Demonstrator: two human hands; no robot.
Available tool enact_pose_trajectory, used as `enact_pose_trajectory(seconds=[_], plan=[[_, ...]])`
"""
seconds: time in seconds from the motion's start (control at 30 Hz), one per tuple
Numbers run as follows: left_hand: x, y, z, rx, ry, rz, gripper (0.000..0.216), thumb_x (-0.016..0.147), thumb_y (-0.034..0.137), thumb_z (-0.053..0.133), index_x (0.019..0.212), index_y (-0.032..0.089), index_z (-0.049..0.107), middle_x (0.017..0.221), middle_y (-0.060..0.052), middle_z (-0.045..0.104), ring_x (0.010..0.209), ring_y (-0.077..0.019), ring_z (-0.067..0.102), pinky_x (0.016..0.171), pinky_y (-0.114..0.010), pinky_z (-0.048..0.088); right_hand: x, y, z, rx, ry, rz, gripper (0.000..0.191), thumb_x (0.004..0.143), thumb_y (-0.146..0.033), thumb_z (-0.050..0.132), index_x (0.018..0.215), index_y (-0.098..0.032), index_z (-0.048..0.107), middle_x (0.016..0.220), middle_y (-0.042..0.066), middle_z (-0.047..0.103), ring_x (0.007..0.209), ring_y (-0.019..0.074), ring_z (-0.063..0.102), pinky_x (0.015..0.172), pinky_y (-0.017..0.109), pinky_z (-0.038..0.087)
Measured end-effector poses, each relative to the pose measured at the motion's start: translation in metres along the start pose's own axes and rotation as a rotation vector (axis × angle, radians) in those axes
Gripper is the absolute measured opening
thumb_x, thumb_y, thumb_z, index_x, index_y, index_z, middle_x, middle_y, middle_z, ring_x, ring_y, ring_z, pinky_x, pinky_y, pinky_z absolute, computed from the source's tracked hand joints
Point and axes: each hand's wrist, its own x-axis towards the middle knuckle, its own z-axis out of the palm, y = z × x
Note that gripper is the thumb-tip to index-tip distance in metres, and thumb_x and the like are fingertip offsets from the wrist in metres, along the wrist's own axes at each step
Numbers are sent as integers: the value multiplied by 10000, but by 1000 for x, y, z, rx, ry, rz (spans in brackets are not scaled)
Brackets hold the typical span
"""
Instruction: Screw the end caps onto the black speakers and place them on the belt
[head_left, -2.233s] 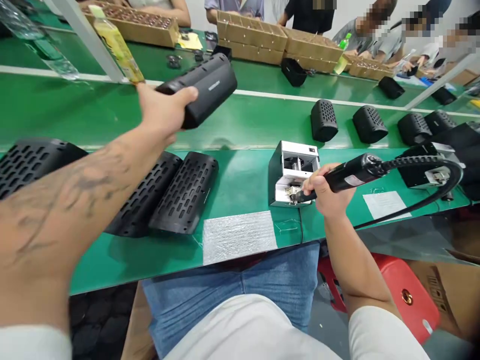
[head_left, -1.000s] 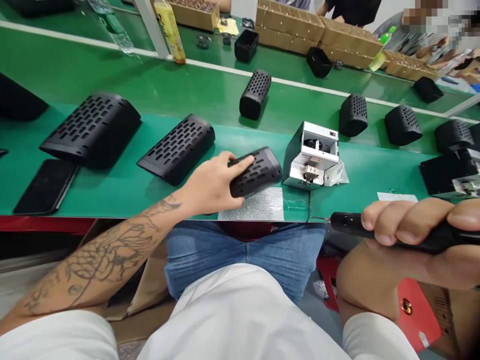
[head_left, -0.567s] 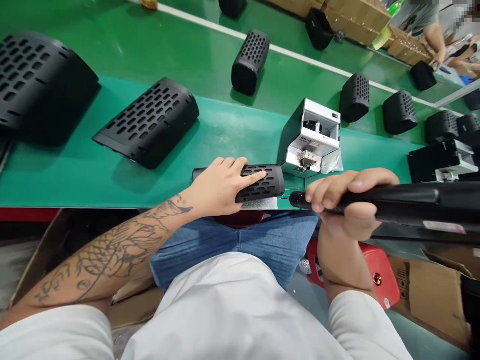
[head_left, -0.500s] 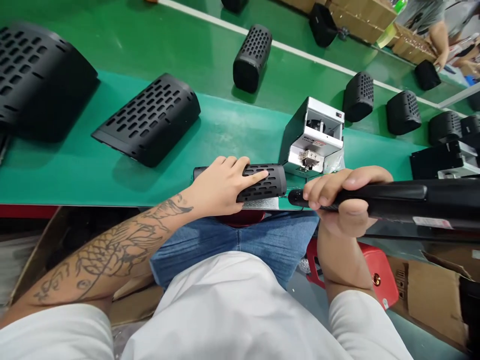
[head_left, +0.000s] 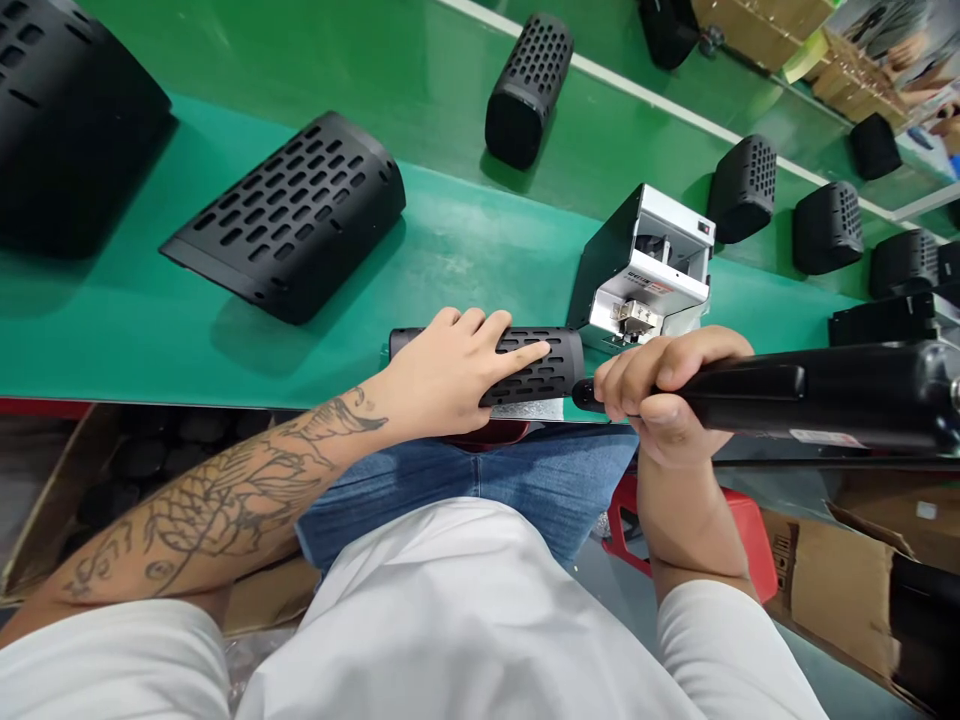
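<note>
My left hand (head_left: 457, 375) lies over a black perforated housing (head_left: 556, 366) at the table's front edge, gripping it with the index finger stretched along its slotted face. My right hand (head_left: 671, 395) is wrapped round a black electric screwdriver (head_left: 847, 393) held nearly level, its nose pointing left. The screwdriver's nose is at the right end of the housing. Its bit is hidden, so whether it sits on a screw cannot be seen. Just behind my right hand stands a silver and black screw feeder (head_left: 646, 270).
A larger perforated housing (head_left: 300, 215) lies at left on the green mat (head_left: 480, 240), with another (head_left: 67, 130) farther left. Beyond, several black housings, one of them upright (head_left: 527, 90), stand on the green conveyor (head_left: 322, 50). Cardboard boxes (head_left: 840, 590) are below right.
The screwdriver in my right hand has moved left, its nose now up against the housing's end. My left hand keeps its grip. The view has shifted slightly.
</note>
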Motion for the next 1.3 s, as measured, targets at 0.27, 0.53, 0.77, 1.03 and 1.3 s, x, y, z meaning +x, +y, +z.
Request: enact_pose_trajectory(seconds=[0.27, 0.53, 0.77, 1.03, 1.3], plan=[[0, -2, 5, -25, 24, 8, 1002, 985, 315, 896, 1928, 371, 563, 1700, -244, 680, 1329, -470, 735, 1085, -551, 544, 1, 3, -5, 58, -92, 59, 463, 970, -358, 1075, 859, -279, 632, 569, -109, 612, 380, 104, 534, 467, 243, 535], [-1, -1, 5, -1, 48, 10, 992, 980, 300, 881, 1918, 353, 566, 1673, -256, 689, 1308, -465, 744, 1060, -541, 544, -4, -9, -5, 12, -107, 63, 429, 1019, -352, 1038, 903, -272, 634, 614, -99, 651, 405, 104, 589, 496, 244, 583], [-1, 1, 7, 0, 61, 19, 951, 990, 287, 853, 1904, 320, 590, 1673, -267, 696, 1282, -463, 755, 1052, -534, 548, 31, 2, -74, -334, 434, -248, 513, 915, -625, 1099, 969, -278, 725, 589, -117, 615, 375, 120, 535, 418, 268, 560], [-18, -9, 3, -146, 166, -29, 957, 1056, 653, 824, 1877, 212, 606, 1685, -265, 733, 1394, -488, 784, 1223, -622, 611, 34, 45, -97, -402, 577, -134, 704, 797, -735, 1136, 907, -274, 615, 549, -122, 567, 413, 99, 489, 449, 256, 530], [-75, -80, 83, -692, 620, -49, 1225, 1042, 908, 798, 1995, 351, 268, 1895, -238, 558, 1695, -511, 655, 1385, -697, 593, 18, -13, -43, -286, 472, -201, 503, 900, -615, 1120, 935, -315, 717, 597, -113, 624, 395, 145, 540, 449, 333, 581]])
